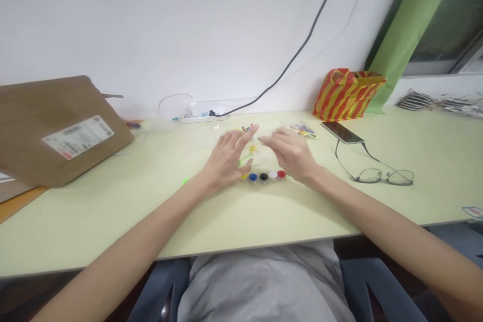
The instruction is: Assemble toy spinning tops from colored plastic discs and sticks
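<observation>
My left hand (228, 156) is over the table with thumb and forefinger spread wide apart. Between my hands is a small yellow piece (252, 149) with a light green stick-like part (247, 155); its exact kind is unclear. My right hand (292, 153) is closed, its fingertips pinched together just right of the yellow piece. Anything in that pinch is too small to make out. Below the hands stands a row of small pots with coloured lids, among them a blue-lidded pot (253, 178), a black-lidded pot (263, 177) and a red-lidded pot (281, 175).
Small colourful pieces (304, 131) in clear plastic lie behind my right hand. On the right are a phone (342, 133), eyeglasses (385, 176) and a striped bag (347, 95). A cardboard package (60, 131) stands left. A power strip (202, 117) with a black cable (294, 58) sits by the wall.
</observation>
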Tool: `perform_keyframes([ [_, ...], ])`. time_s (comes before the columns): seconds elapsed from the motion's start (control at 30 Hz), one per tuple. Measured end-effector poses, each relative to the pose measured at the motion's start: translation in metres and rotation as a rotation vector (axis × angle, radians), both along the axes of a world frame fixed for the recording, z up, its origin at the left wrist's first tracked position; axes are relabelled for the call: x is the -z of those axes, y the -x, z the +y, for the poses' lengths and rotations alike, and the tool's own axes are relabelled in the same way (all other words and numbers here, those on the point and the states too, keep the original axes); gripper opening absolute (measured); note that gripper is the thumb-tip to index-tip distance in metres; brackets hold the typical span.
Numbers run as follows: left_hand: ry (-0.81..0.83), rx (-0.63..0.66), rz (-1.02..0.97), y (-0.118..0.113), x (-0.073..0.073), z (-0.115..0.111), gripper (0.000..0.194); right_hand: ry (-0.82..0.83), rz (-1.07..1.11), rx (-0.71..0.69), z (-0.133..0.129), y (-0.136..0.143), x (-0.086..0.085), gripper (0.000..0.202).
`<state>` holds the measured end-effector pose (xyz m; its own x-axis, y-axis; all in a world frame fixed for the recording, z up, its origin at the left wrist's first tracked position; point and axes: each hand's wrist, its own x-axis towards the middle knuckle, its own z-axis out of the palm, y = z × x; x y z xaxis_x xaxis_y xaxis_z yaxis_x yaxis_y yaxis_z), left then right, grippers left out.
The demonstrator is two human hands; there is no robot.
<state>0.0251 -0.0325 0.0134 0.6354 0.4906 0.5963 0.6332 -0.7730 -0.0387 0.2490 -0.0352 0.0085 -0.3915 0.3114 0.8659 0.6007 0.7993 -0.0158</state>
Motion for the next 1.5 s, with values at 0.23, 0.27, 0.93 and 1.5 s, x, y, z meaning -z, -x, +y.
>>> perform_keyframes([
  [0.23, -0.026, -0.008, -0.036, 0.005, -0.002, 0.002, 0.092, 0.125, 0.182, -0.111, -0.009, 0.007, 0.000, 0.014],
  [0.27, -0.029, -0.004, -0.038, 0.004, -0.002, 0.002, 0.091, 0.147, 0.203, -0.113, -0.009, 0.007, 0.001, 0.014],
  [0.93, -0.028, -0.197, 0.016, 0.024, 0.003, 0.024, 0.096, 0.485, -0.257, 0.423, 0.078, -0.084, 0.027, 0.013],
  [1.5, -0.015, -0.205, 0.043, 0.022, 0.007, 0.026, 0.101, 0.064, 0.219, 0.130, 0.026, -0.052, -0.017, 0.021],
])
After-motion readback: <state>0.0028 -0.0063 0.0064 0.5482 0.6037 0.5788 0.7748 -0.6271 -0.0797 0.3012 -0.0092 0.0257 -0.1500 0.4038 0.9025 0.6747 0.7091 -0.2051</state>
